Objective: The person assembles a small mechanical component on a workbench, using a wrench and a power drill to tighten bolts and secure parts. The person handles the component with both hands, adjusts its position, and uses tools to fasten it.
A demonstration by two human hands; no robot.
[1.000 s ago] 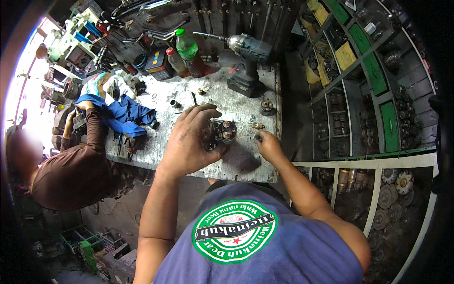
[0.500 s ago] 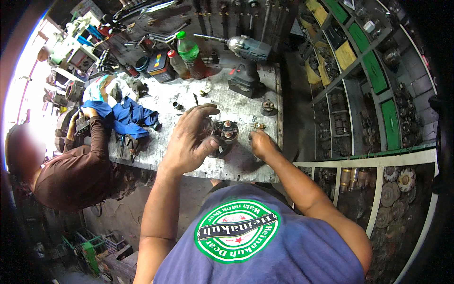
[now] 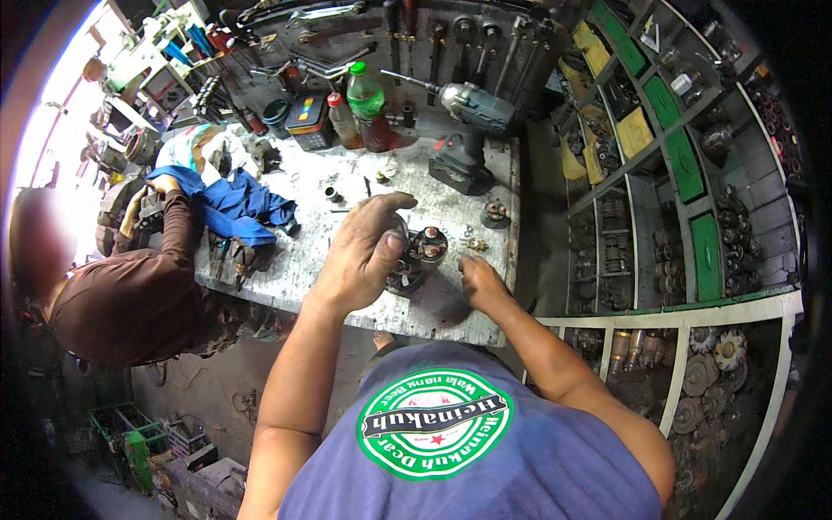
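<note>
Light source: strong daylight is pouring in from the upper left, blowing out that corner to white glare.
Workbench (image 3: pixel 286 260): the pale top is catching even, bright light, with soft shadows lying under the left hand (image 3: pixel 360 251) and the right hand (image 3: pixel 482 284).
Right side: the green shelving (image 3: pixel 685 165) is sitting in dimmer light, its lower bins fading into gloom.
Corners: a black vignette is closing in all around.
Distortion: straight edges of the bench and shelves are bowing toward the rim.
Focus: the centre is staying fairly sharp; the rim is softening, and the face of the person (image 3: pixel 121 303) at left is showing as a blur.
</note>
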